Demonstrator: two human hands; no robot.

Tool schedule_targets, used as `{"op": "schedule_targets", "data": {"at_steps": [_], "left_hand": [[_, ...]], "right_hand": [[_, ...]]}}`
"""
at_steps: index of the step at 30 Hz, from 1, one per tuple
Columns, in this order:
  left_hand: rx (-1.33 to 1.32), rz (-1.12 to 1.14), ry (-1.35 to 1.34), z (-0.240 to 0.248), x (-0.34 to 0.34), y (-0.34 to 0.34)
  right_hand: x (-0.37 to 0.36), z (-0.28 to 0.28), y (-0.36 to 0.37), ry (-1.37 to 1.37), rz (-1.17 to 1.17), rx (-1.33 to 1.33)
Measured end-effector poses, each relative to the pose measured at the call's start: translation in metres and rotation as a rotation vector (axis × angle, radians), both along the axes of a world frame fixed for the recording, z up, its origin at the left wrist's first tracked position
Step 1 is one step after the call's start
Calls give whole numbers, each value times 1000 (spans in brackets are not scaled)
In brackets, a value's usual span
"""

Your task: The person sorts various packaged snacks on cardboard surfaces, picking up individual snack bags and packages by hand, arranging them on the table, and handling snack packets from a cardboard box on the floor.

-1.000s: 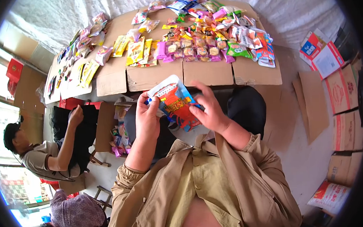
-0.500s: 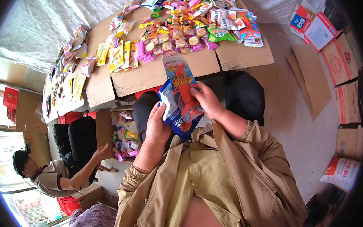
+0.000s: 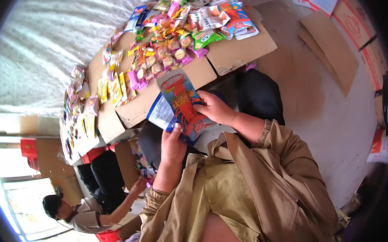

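Above my lap I hold two flat snack pouches, one over the other. The front one is a red and grey pouch [image 3: 180,97] with a large red crayfish picture. Behind it, a blue and white pouch [image 3: 162,112] shows at the left side. My left hand [image 3: 173,145] grips the lower left part of the pouches, thumb on top. My right hand [image 3: 214,107] is closed on the right edge of the crayfish pouch, its thumb lying across the front. The fingers underneath are hidden.
Ahead, a cardboard-covered table [image 3: 243,52] carries many small wrapped snacks [image 3: 166,61] and larger pouches [image 3: 238,20]. At the left, a co-worker [image 3: 87,214] reaches toward an open carton [image 3: 128,166] of snacks beside my leg. Cartons [image 3: 351,18] and a loose cardboard sheet [image 3: 331,52] lie at right.
My view has tilted and turned, so the table appears shifted. The crayfish pouch now lies more fully over the blue one. The co-worker's hand is nearer the carton.
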State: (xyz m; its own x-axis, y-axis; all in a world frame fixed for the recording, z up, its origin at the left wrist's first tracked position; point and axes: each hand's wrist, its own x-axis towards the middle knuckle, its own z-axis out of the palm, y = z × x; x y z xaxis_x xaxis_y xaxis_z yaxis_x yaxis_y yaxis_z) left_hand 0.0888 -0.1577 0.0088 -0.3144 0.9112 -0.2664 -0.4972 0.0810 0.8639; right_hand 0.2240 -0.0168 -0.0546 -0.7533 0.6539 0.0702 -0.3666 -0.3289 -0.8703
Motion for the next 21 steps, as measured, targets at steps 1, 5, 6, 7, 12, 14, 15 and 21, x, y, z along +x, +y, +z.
{"op": "schedule_targets", "data": {"at_steps": [1,5,6,7,12,14,15,21], "left_hand": [[-27,24,-3,2,3,1],[-11,91,-6,12,0,8],[-16,129,-28,15,-3,9],[-3,144,46,14,-13,6],[30,337,160,20,-85,-26],[79,424,190,12,-130,-55],[83,491,48,2,-154,-73],[504,176,-519,-54,-205,-143]], "right_hand": [[1,-1,4,-41,-41,61],[12,9,13,-153,-220,206],[13,8,14,-153,-226,209],[12,5,17,-102,-319,156],[21,-2,31,36,-515,-139],[29,-1,39,99,-516,-137],[34,1,45,101,-580,-123],[93,57,120,57,-993,56]]}}
